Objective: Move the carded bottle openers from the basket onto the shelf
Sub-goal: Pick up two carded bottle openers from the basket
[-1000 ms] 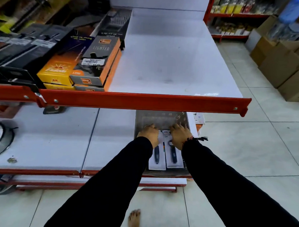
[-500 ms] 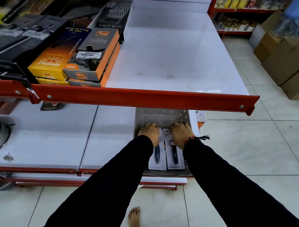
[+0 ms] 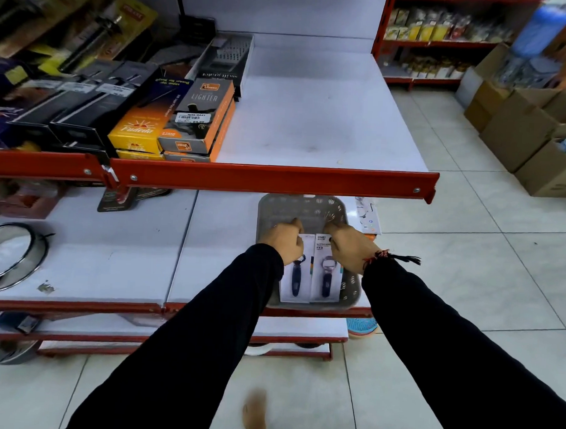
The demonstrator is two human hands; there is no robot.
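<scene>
A grey perforated basket sits on the lower white shelf, under the red lip of the upper shelf. Inside it lie two white cards side by side, each with a dark-handled bottle opener: the left card and the right card. My left hand is closed over the top of the left card. My right hand, with a red thread at the wrist, is closed over the top of the right card. My fingertips are hidden under my knuckles.
The upper shelf's left half holds lighter boxes and dark boxed items. A red front rail juts over the basket. A metal sieve lies at the lower shelf's left. Cardboard boxes stand on the tiled floor at right.
The view has tilted and shifted slightly. Both hands stay in the basket on the tops of the two cards, which now show a little more of their openers.
</scene>
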